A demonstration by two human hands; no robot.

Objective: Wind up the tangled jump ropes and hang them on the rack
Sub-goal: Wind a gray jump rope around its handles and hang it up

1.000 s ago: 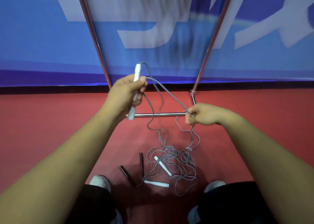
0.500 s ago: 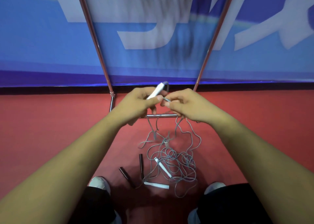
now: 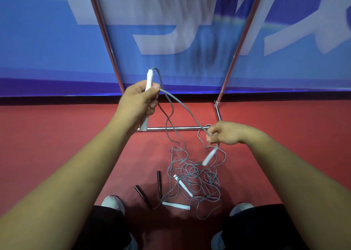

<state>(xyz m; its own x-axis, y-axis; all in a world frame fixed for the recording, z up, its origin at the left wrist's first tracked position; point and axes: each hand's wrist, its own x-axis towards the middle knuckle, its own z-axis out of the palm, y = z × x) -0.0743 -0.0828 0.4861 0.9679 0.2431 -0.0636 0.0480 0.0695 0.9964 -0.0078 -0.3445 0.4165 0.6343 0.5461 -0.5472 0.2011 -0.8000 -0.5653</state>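
Both hands hold one grey jump rope above the tangle on the floor.

The left hand (image 3: 139,102), at 11 o'clock, is closed round a white plastic handle (image 3: 149,79) whose middle is hidden in the fist; the right hand (image 3: 224,134), at 3 o'clock, pinches the thin grey cord (image 3: 182,107) stretched between them, its fingertips hard to make out; a second white handle (image 3: 209,155) dangles just below it; the tangle of grey cords (image 3: 197,183) lies on the red floor (image 3: 57,145) at 6 o'clock, ropes impossible to separate; four white handles, two dark handles (image 3: 159,181); the chrome tube rack (image 3: 176,128) stands behind, its top cut off.
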